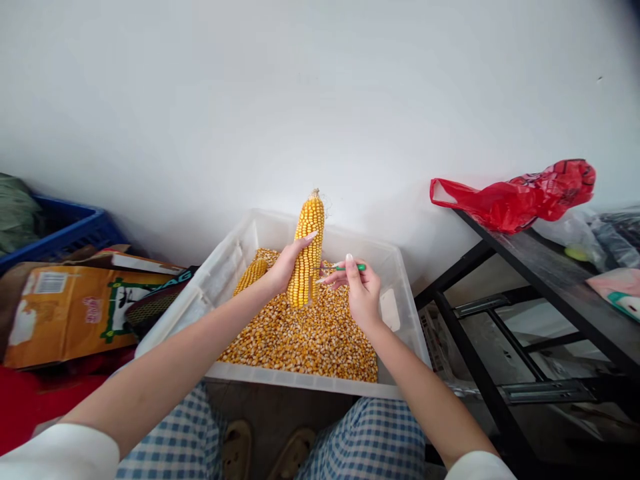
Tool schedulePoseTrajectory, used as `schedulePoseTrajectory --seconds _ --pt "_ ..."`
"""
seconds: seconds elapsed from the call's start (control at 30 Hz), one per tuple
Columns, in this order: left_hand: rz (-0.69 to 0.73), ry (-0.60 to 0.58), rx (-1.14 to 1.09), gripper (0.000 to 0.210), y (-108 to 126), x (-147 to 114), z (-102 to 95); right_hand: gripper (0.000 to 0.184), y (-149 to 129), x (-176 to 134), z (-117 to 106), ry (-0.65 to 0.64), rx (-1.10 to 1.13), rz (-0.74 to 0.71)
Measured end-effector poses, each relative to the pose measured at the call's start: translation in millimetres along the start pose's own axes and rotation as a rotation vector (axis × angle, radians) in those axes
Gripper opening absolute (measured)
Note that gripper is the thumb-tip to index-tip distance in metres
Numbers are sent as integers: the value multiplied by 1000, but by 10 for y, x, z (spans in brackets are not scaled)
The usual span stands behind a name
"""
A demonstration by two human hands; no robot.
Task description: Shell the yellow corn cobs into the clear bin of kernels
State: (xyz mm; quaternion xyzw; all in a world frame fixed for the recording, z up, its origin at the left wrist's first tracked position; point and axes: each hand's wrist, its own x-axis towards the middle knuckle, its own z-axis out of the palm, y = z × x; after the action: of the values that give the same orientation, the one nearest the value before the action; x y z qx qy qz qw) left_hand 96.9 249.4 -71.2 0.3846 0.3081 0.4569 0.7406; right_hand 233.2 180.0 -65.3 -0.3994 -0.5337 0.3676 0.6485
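My left hand (291,263) is wrapped round an ear of corn (306,257), held nearly upright with its thumb across the front. Most of the yellow kernels are on it; a narrow gap in the rows shows low on its right side. In my right hand (364,293) is a slim green-handled tool (357,267), pinched with its thin end towards the cob. Whether that end touches the corn is hard to see. Below both hands lie loose kernels (305,340) in a translucent plastic bin (395,293). A second ear of corn (251,276) rests on the kernels, left of my left hand.
A white wall (300,100) rises behind the bin. To the left are a cardboard box (75,333), a racket bag (155,303) and a blue crate (75,227). At right stands a black metal frame (470,347) with a red plastic bag (525,197) on top.
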Motion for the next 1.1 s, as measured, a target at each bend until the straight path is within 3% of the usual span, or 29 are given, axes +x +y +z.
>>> schedulePoseTrajectory --seconds 0.43,0.77,0.9,1.0,1.1 --pt "145 11 222 40 3 -58 19 23 152 -109 63 52 -33 -54" --pt "208 29 334 38 -12 -87 41 21 156 -90 16 4 -75 -109" --pt "279 33 530 37 -2 -133 59 26 132 -35 -20 15 -47 -54" --pt "321 -67 677 35 14 -179 95 32 122 24 -50 -6 -50 31" --pt "323 -134 666 34 6 -179 119 35 129 82 -82 -24 -31 113"
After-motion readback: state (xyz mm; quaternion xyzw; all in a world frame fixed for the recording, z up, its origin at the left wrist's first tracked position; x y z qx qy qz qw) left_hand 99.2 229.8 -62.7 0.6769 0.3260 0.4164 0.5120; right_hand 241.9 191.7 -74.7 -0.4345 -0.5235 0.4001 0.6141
